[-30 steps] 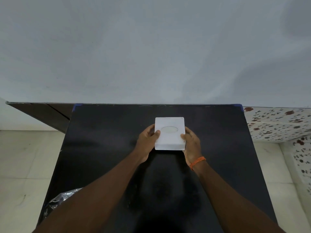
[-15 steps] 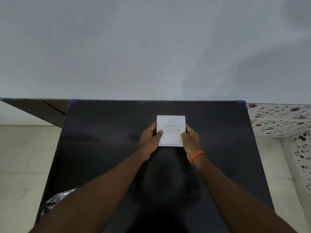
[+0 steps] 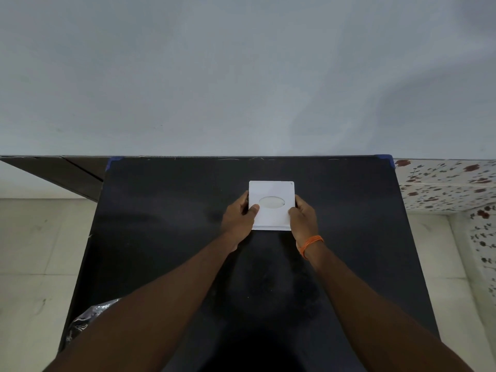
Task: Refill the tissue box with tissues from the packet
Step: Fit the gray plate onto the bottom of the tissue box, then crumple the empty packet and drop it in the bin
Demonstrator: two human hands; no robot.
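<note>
Tissue box (image 3: 271, 194): white, square, oval opening on the top face; at centre of the black table (image 3: 166, 218), slightly toward 12 o'clock; whether resting on the surface or raised just off it cannot be told.
Left hand (image 3: 238, 220): clamped on the box's 9 o'clock side, thumb laid over the top face beside the oval, fingers wrapped round the edge.
Right hand (image 3: 303, 218): clamped on the box's 3 o'clock side, thumb on the top face near the 5 o'clock corner, fingers curled behind the edge.
Hands together: set apart by the width of the box, gripping it between them.
Wrist band (image 3: 310, 244): orange, on the right wrist, at 5 o'clock from the box.
Forearms: both bare, reaching in from 6 o'clock and converging on the box.
Plastic packet (image 3: 90, 319): crinkled, shiny, at the table's 8 o'clock edge, partly hidden by the left forearm; contents cannot be told.
Table corners: blue tape at 11 o'clock (image 3: 114, 160) and 1 o'clock.
Wall (image 3: 241, 76): plain pale grey, at 12 o'clock behind the table.
Floor (image 3: 35, 251): pale tiles at 9 o'clock.
Patterned surface (image 3: 445, 183): white with red-brown floral marks, at 3 o'clock.
</note>
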